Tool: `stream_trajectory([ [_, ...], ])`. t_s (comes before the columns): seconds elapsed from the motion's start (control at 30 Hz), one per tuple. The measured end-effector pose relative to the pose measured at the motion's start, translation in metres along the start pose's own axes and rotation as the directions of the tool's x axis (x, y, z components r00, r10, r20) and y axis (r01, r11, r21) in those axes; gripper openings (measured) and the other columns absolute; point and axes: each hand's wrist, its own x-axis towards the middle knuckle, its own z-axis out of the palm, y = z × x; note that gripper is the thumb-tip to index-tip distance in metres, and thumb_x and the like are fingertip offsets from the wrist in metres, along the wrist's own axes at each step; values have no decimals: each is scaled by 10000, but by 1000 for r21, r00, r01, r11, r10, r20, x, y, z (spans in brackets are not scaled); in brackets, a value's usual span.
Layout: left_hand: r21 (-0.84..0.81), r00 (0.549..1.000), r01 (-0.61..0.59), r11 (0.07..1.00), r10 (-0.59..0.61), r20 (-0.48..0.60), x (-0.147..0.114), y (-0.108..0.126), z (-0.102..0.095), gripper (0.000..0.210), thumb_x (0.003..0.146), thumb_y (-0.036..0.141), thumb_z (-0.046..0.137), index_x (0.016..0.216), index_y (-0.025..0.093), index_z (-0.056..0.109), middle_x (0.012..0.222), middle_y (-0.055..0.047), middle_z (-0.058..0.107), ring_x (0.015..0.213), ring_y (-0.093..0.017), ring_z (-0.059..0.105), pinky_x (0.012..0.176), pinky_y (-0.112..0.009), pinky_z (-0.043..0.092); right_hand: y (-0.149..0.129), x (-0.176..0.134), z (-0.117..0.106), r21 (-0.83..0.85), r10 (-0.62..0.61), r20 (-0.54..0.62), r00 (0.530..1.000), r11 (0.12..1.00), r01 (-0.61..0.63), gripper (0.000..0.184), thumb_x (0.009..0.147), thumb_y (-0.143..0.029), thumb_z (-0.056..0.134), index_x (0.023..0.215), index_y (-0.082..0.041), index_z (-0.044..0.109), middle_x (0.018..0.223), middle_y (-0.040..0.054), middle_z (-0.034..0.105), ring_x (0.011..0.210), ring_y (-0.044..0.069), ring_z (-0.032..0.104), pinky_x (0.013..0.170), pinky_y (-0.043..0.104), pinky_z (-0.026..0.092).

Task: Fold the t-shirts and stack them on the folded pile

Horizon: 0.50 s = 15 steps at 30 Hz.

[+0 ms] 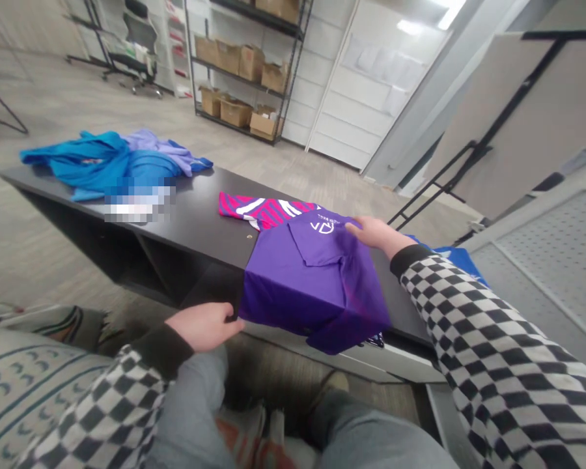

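A purple T-shirt point(293, 280) with a white logo and a red, blue and white patterned sleeve lies across the dark cabinet top point(200, 215). Its lower part hangs over the front edge, and a flap is folded over near the logo. My left hand point(208, 326) is closed at the shirt's lower left corner, pinching the hem in front of the cabinet. Beside the logo, my right hand point(374, 233) grips the shirt's upper right part between thumb and fingers.
A heap of blue and lilac clothes point(107, 159) lies at the cabinet's far left end. More blue fabric point(461, 260) sits at the right, behind my right sleeve. Cardboard boxes point(237, 58) fill a shelf in the background. A printed cushion-like fabric point(34, 384) is at lower left.
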Motion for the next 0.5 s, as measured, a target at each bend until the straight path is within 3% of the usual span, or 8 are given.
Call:
stream_trajectory([
  [0.1, -119, 997, 64, 991, -68, -26, 2, -34, 4, 736, 1015, 554, 649, 1582, 88, 689, 1461, -236, 776, 1379, -358, 748, 1131, -348, 548, -63, 44, -34, 34, -199, -136, 970, 978, 206, 574, 1172, -514, 546, 1534, -121, 756, 1529, 219, 765, 1432, 373, 723, 1248, 458, 539],
  [0.17, -71, 991, 136, 988, -136, 16, 8, -36, 11, 944, 980, 553, 704, 1744, 31, 515, 1611, -305, 661, 1485, -409, 683, 1214, -394, 516, -125, 72, -47, 77, -320, -171, 932, 938, 337, 490, 1167, -507, 568, 1368, -146, 832, 1340, 184, 846, 1271, 359, 787, 1164, 442, 582],
  [0.23, -7, 981, 185, 983, -184, 65, 19, -27, 15, 1075, 948, 567, 760, 1807, 24, 410, 1666, -356, 584, 1494, -472, 663, 1213, -462, 522, -196, 96, -51, 96, -390, -186, 902, 906, 412, 504, 1159, -554, 593, 1200, -133, 866, 1236, 202, 859, 1235, 385, 791, 1157, 460, 580],
  [0.3, -23, 981, 173, 985, -171, 95, 33, -17, 17, 1052, 926, 558, 798, 1785, 59, 453, 1650, -347, 597, 1463, -483, 682, 1177, -472, 543, -264, 116, -44, 131, -395, -167, 903, 899, 418, 628, 1144, -681, 585, 1087, -121, 864, 1201, 244, 848, 1247, 435, 786, 1169, 509, 582],
  [0.37, -89, 991, 116, 989, -109, 75, 47, -12, 20, 901, 912, 536, 827, 1663, 96, 595, 1547, -294, 690, 1387, -442, 732, 1114, -421, 567, -317, 135, -28, 171, -373, -96, 923, 907, 385, 730, 1088, -808, 609, 1066, -119, 849, 1222, 268, 833, 1276, 475, 774, 1181, 565, 587],
  [0.43, -116, 995, 97, 989, -96, 12, 58, -14, 24, 705, 913, 528, 840, 1471, 112, 726, 1377, -254, 779, 1247, -411, 788, 999, -387, 587, -352, 155, -6, 224, -372, -52, 927, 900, 374, 767, 1008, -876, 692, 1054, -123, 831, 1241, 257, 823, 1361, 492, 734, 1235, 603, 560],
  [0.5, -118, 994, 102, 988, -104, -15, 67, -20, 31, 535, 932, 537, 833, 1268, 121, 815, 1223, -236, 824, 1130, -396, 813, 893, -373, 578, -369, 178, 17, 383, -444, -45, 895, 820, 426, 742, 965, -841, 784, 1048, -104, 807, 1254, 247, 806, 1490, 507, 647, 1304, 635, 497],
])
